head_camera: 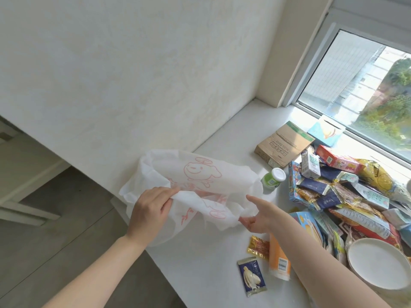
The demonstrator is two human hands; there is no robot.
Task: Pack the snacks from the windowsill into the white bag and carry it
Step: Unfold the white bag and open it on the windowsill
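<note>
The white bag [231, 174], printed with red cartoon drawings, hangs crumpled over the left end of the windowsill [240, 127]. My left hand [151, 207] pinches the bag's near edge. My right hand [258, 216] grips the bag's lower right edge between thumb and lower fingers, with the forefinger stretched out. A heap of snack packets [347, 196] covers the sill to the right of the bag. A dark blue packet [252, 276], a gold packet [259, 246] and an orange tube [279, 261] lie apart near the sill's front edge, under my right forearm.
A brown cardboard box [282, 144] and a light blue box [327, 130] lie at the back by the window. A small green bottle [272, 176] lies beside the bag. A white round lid [378, 263] sits at the front right. Grey floor lies below on the left.
</note>
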